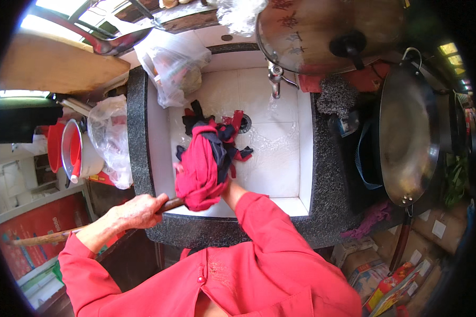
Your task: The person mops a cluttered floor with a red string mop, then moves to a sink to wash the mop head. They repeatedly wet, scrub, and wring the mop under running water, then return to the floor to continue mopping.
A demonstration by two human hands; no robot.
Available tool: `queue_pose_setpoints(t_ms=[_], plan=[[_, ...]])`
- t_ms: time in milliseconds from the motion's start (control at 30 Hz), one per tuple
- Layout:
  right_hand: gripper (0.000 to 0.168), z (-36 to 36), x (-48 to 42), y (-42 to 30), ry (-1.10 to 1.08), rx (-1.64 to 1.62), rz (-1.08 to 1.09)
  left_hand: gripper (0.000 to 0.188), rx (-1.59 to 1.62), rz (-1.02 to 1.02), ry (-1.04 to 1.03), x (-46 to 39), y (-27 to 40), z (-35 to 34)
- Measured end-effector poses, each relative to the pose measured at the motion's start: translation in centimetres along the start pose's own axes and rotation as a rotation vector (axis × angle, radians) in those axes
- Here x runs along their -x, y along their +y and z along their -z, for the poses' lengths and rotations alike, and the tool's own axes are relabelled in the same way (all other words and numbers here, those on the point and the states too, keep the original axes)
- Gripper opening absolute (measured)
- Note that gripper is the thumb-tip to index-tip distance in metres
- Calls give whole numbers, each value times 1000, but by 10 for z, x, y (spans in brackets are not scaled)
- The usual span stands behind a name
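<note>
A mop head (200, 166) of red and dark cloth strips is bunched over a white-tiled sink (269, 158). Its loose strip ends lie on the wet floor of the basin beside the drain (244, 123). My left hand (142, 210) is wrapped round the wooden mop handle (43, 238), close below the head. From the right, my right hand (231, 191) reaches under the bundled strips and grips them; most of it is hidden by the cloth. Water runs from a metal tap (276, 81) at the back of the sink.
Dark speckled stone (138, 130) edges the sink. A filled plastic bag (174, 63) hangs over its back left corner. On the right are steel wool (336, 97) and an upright wok (408, 134). A glass lid (309, 35) stands behind the tap. A pot (89, 154) is at left.
</note>
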State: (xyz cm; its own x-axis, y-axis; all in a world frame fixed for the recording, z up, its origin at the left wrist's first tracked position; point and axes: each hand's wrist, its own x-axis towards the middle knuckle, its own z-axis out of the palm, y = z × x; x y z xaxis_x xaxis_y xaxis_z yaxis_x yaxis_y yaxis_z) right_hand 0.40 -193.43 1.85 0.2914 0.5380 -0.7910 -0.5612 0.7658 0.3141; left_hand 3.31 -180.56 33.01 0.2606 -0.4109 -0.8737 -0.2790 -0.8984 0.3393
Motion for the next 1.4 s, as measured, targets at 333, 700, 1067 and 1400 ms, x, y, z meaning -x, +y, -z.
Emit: queue_pose_setpoints(t_ms=[333, 700, 1067, 1400], plan=[[75, -37, 42, -176, 395, 780, 878, 27, 83, -184, 335, -100, 21, 27], [49, 79, 123, -210, 833, 2195, 917, 23, 202, -273, 85, -154, 15, -53], [36, 134, 183, -151, -193, 2768, 659, 55, 209, -185, 46, -171, -16, -106], [24, -8, 189, -120, 526, 2336, 910, 56, -112, -71, -41, -183, -6, -102]])
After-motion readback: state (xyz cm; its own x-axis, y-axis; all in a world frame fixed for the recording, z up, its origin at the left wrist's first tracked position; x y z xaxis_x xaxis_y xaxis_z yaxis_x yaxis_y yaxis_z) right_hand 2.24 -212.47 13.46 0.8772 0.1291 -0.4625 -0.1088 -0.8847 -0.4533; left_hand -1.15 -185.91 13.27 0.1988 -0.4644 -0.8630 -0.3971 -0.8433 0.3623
